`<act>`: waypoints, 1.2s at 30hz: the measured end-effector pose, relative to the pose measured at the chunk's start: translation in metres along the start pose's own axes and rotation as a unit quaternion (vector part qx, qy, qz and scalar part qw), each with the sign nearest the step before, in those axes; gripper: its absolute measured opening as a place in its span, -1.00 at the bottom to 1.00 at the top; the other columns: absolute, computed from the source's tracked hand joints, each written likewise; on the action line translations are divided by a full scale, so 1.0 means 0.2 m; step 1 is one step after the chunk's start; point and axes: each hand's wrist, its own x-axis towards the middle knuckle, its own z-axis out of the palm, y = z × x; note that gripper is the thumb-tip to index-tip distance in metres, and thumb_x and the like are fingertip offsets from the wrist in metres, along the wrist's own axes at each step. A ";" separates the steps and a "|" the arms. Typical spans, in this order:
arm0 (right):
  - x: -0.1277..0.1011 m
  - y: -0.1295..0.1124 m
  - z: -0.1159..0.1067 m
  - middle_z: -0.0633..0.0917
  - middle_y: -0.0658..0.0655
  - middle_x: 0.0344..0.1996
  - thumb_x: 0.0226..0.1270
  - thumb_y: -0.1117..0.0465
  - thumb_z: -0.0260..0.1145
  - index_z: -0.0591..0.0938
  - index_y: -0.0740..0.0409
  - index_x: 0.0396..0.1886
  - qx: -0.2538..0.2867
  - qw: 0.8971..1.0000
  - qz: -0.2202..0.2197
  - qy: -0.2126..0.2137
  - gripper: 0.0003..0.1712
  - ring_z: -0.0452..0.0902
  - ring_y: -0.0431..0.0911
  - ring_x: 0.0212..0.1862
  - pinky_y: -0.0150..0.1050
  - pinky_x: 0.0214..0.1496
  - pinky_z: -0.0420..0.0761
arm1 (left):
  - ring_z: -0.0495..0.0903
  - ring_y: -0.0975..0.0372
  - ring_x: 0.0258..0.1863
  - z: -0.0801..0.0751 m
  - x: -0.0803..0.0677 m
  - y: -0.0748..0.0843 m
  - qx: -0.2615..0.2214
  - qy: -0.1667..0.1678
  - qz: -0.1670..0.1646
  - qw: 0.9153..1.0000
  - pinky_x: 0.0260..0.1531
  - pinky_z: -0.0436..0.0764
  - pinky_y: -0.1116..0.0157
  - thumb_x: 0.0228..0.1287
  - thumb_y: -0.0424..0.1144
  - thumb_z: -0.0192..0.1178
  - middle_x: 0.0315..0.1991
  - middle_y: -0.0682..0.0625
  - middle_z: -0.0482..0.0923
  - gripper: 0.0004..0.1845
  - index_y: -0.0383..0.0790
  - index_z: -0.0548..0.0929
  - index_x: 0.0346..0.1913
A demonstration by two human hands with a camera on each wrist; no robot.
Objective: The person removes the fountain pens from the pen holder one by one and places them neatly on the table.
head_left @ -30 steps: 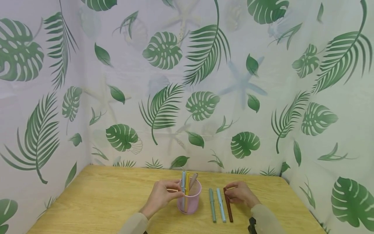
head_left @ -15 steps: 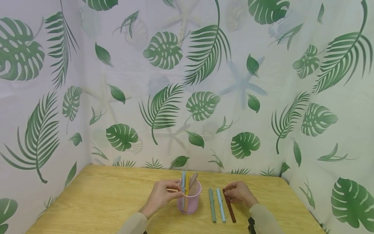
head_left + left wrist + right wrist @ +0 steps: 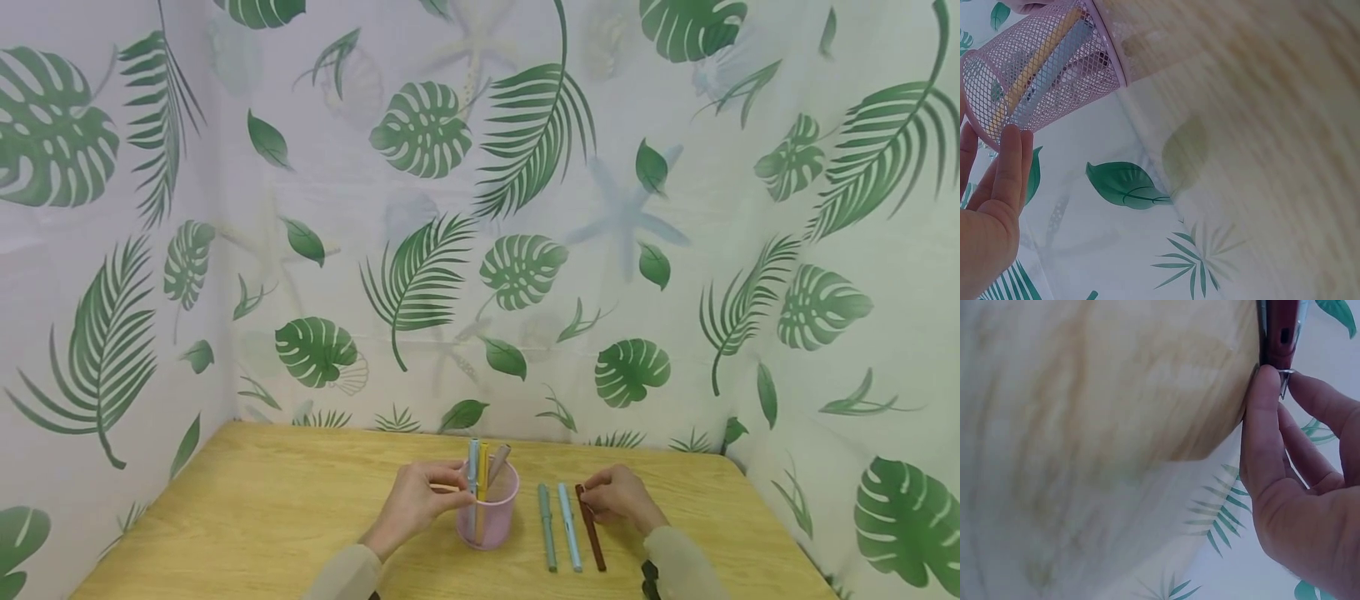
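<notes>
A pink mesh pen cup (image 3: 495, 525) stands on the table, holding a light blue pen (image 3: 473, 467), a yellow pen (image 3: 483, 473) and a brownish one (image 3: 498, 462). My left hand (image 3: 420, 500) grips the cup's rim on its left side, its fingers (image 3: 1009, 169) lying against the rim in the left wrist view. To the right lie a green pen (image 3: 548, 529), a pale blue pen (image 3: 570, 529) and a dark red pen (image 3: 594, 537), side by side. With thumb and fingertips, my right hand (image 3: 618, 493) pinches the far end of the dark red pen, by its clip.
The wooden table (image 3: 262, 517) extends to the left of the cup and to the right of the pens. Behind it and at both sides hang white sheets (image 3: 525, 408) printed with green leaves.
The near end of the dark red pen has swung slightly right, away from the pale blue pen, while my right hand pinches it. My left hand stays at the cup.
</notes>
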 end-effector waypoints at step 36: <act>0.00 0.05 -0.03 0.73 0.29 -0.26 0.34 0.36 0.27 0.58 0.53 0.02 0.060 0.998 0.018 0.021 -0.66 0.68 -0.06 -0.29 -0.18 -0.30 0.79 | 0.62 -0.05 0.13 0.00 0.00 0.00 -0.003 0.001 0.006 1.000 -0.15 0.75 0.38 0.04 -0.23 0.48 0.11 -0.20 0.64 -0.84 -0.25 0.79 -0.35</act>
